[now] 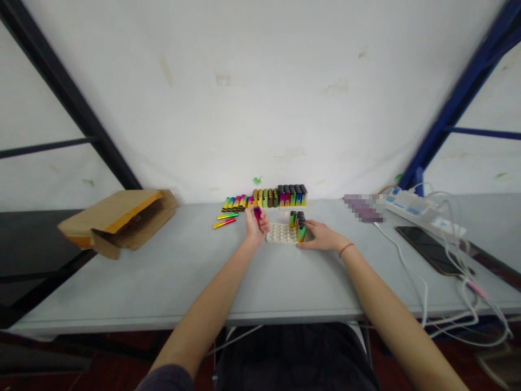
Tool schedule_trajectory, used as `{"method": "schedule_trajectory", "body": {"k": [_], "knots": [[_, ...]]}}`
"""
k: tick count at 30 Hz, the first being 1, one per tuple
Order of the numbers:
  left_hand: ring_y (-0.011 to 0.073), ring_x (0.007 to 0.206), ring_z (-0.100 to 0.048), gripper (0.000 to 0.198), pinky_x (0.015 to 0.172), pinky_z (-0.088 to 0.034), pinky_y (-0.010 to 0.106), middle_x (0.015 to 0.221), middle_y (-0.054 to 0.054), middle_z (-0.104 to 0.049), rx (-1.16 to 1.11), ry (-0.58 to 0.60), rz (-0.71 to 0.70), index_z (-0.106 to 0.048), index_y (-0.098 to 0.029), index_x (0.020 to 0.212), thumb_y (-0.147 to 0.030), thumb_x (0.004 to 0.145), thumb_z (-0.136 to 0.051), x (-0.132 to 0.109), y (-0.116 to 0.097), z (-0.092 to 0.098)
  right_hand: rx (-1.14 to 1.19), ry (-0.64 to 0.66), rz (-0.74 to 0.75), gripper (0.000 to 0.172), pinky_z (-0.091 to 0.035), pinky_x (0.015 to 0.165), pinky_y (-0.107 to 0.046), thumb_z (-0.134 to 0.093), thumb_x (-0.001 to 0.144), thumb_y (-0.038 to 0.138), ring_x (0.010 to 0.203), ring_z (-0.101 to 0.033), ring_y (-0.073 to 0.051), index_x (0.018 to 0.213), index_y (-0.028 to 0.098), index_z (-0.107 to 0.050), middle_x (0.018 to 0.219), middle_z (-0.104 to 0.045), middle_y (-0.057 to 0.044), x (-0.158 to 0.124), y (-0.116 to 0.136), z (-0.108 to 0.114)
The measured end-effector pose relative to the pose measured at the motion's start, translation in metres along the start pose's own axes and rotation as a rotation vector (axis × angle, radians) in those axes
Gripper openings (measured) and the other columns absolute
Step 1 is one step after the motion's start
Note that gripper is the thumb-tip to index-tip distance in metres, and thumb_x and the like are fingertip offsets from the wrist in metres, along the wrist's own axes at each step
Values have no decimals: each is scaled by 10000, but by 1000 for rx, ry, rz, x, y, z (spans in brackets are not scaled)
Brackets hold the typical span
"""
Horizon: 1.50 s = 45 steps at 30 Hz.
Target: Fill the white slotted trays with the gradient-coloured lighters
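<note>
My left hand is closed around a pink lighter, held just left of a white tray with round holes. Several lighters stand upright in the tray's right end. My right hand rests on the table against the tray's right side, fingers curled at the tray and the standing lighters. Behind, a row of coloured lighters stands by the wall, and more lie flat to its left. Two loose lighters lie on the table left of my left hand.
An open cardboard box lies on its side at the left of the grey table. A power strip, white cables and a dark phone sit at the right. A white wall rises behind.
</note>
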<state>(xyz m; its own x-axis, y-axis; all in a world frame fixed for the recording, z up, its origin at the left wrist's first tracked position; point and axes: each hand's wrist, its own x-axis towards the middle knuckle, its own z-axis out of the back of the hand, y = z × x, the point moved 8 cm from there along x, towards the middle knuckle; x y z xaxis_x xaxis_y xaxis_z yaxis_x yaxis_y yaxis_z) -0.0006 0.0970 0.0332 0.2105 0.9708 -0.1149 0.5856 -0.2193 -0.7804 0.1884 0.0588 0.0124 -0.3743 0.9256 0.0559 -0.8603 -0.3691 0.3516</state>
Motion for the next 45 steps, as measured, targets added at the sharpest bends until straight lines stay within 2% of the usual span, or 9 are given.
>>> {"method": "schedule_trajectory", "body": {"k": [9,23,28,30,32,34,36,40,45], "knots": [[63,293,-173,386,317,-136,188,397,-78,-217,-38,-7,38,-315,-219,533,-449,839,-367,-6,1,-4,10,-35,0,767,-406,1083,-513,-691,740,617,1278,-543,-388,1342,153,-588,1432,-545,-193,0,0,0],[68,318,-198,368,339,-172,201,433,-86,-216,-71,-15,-26,-318,-226,592,-474,864,-318,-4,-5,-2,19,-25,5,813,-399,1099,-508,-678,742,634,1291,-536,-382,1375,137,-559,1432,-538,-202,0,-1,0],[77,380,-301,236,404,-269,195,500,-93,-355,302,90,-104,-473,-210,818,-442,864,-471,-1,3,-12,16,-34,10,787,-396,1104,-503,-680,743,633,1303,-528,-374,1369,169,-569,1445,-534,-184,0,-2,-1],[93,481,-443,167,503,-396,211,610,-67,-494,551,115,-259,-505,-215,948,-357,866,-531,-4,1,-18,14,-39,6,793,-395,1104,-503,-683,742,632,1310,-523,-375,1372,165,-566,1444,-535,-187,0,-2,-1],[131,726,-589,164,728,-502,271,806,-2,-610,789,141,-475,-551,-204,1002,-297,866,-564,-10,-3,-27,11,-45,3,788,-397,1099,-513,-686,742,630,1306,-526,-378,1369,167,-568,1440,-538,-190,0,-2,0],[188,984,-604,173,952,-476,349,988,61,-635,974,183,-667,-615,-188,1009,-274,860,-597,-17,-5,-37,11,-48,5,764,-403,1089,-523,-687,744,622,1298,-532,-379,1355,177,-579,1436,-543,-186,0,-1,1],[220,1071,-588,188,1027,-444,387,1059,86,-635,1089,255,-763,-661,-185,1024,-269,861,-616,-21,-2,-43,11,-46,10,744,-408,1082,-529,-684,749,616,1288,-538,-382,1340,174,-591,1428,-548,-188,0,0,1],[213,1008,-630,227,980,-492,383,1078,94,-669,1144,377,-741,-684,-177,1081,-278,896,-600,-20,9,-45,1,-34,14,738,-404,1088,-524,-674,760,614,1287,-538,-383,1341,167,-588,1431,-545,-187,0,1,0],[199,945,-658,230,945,-522,375,1077,87,-688,1183,383,-710,-684,-182,1095,-240,883,-616,-16,20,-44,4,-35,8,751,-397,1101,-514,-677,757,616,1304,-527,-375,1358,177,-574,1451,-531,-174,0,0,0]]}}
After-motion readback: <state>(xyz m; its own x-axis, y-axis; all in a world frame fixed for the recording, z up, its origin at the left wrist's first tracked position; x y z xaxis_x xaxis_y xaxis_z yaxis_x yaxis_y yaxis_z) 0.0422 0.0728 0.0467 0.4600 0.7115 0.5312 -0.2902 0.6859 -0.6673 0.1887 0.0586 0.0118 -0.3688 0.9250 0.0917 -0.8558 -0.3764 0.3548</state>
